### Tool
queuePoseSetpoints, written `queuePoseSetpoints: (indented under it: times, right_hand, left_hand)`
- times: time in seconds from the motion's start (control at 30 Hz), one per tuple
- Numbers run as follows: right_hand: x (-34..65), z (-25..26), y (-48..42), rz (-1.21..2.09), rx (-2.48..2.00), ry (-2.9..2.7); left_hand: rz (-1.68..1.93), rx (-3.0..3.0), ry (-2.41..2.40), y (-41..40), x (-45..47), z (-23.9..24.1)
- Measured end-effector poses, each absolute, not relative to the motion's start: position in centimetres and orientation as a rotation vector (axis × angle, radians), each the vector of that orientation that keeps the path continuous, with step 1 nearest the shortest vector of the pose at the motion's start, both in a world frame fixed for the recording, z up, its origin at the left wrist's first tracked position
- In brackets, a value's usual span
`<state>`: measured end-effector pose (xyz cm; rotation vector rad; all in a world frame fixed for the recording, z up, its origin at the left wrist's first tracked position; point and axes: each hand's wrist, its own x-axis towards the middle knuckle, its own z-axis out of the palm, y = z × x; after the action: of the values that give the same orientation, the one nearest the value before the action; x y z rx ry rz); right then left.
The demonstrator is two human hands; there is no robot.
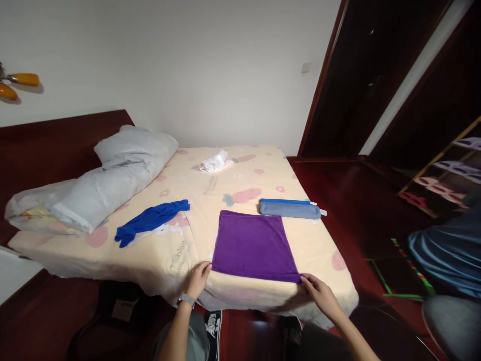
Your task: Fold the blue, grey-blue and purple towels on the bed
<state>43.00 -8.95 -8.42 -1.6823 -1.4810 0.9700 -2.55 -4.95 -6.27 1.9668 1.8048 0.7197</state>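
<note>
Purple cloth (253,245) near blue roll (289,208)

A wristwatch (187,300) with a pale grey band is worn just behind the left hand (198,281). Below that wrist grey trousers (195,337) are seen, and just beside them a black shoe (213,323) marked in white. Behind the right hand (319,293) the forearm (351,333) is left bare, uncovered by any sleeve.

Dim indoor light, brightest on the wall (210,65); dark floor (338,190), wide-angle bending at edges, soft focus.
</note>
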Motion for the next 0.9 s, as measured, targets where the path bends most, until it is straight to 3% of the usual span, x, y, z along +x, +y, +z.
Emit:
queuePoseSetpoints:
  times: [0.37, 0.9]
  right_hand:
    - [42.6, -9.8, -5.8, 0.758, -1.948, -1.448]
    - [42.5, -8.3, -6.7, 0.769, -1.906, -1.639]
  left_hand:
    - [0.601, 1.891, 2.181, -3.3, 1.2, -7.3]
    - [0.627, 2.098, 2.084, -4.6, 0.2, -6.4]
